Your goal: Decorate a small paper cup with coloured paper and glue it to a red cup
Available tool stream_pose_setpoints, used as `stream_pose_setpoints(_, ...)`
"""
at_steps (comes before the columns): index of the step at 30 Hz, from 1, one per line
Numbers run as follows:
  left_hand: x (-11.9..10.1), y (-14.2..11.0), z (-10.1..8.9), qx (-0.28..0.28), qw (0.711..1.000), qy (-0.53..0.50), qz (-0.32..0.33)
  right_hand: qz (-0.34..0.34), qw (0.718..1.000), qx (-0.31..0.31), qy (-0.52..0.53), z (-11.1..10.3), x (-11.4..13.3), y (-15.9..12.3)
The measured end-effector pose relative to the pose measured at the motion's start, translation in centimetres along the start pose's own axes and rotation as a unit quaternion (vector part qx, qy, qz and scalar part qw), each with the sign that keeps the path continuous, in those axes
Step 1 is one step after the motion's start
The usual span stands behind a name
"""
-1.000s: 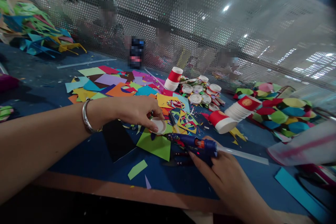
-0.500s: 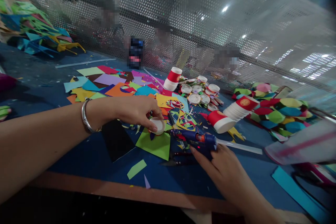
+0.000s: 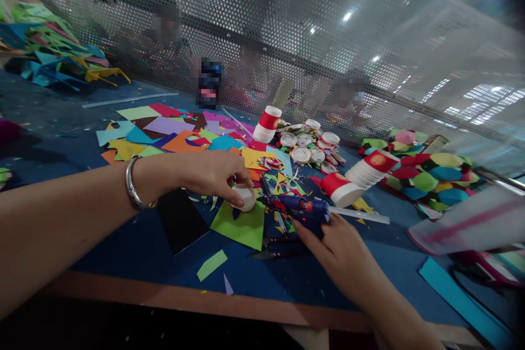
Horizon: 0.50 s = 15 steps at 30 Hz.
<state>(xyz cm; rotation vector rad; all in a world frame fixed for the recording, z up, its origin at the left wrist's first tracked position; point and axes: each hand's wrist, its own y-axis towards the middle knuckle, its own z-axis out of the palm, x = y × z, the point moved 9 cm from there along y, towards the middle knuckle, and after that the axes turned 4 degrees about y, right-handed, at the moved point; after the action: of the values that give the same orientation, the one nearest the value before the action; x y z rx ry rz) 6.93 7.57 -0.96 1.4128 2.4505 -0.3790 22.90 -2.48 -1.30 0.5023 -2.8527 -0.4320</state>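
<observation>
Head view: with the white disc (image 3: 245,197) pinched by the left hand (image 3: 216,174), the glue gun (image 3: 299,206), gripped in the right hand (image 3: 343,247), is best held steady.

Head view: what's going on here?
A person's left grip holds a small round white piece at a green sheet's far edge. The right grip holds a blue glue gun, its nozzle close to that piece; whether they touch is hard to tell. Coloured paper pieces lie beyond, with red-and-white paper cups farther right.
</observation>
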Motion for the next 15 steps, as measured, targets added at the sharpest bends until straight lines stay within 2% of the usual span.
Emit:
stream_pose_setpoints(7, 0.4, 0.1, -0.1, -0.011, 0.999, 0.001, -0.051, 0.017, 0.999, 0.025, 0.016, 0.6, -0.5, 0.7)
stream_pose_setpoints(15, 0.2, 0.1, -0.3, -0.015, 0.999, 0.015, -0.031, 0.01, 0.999, 0.018, 0.031, 0.6, 0.1, 1.9)
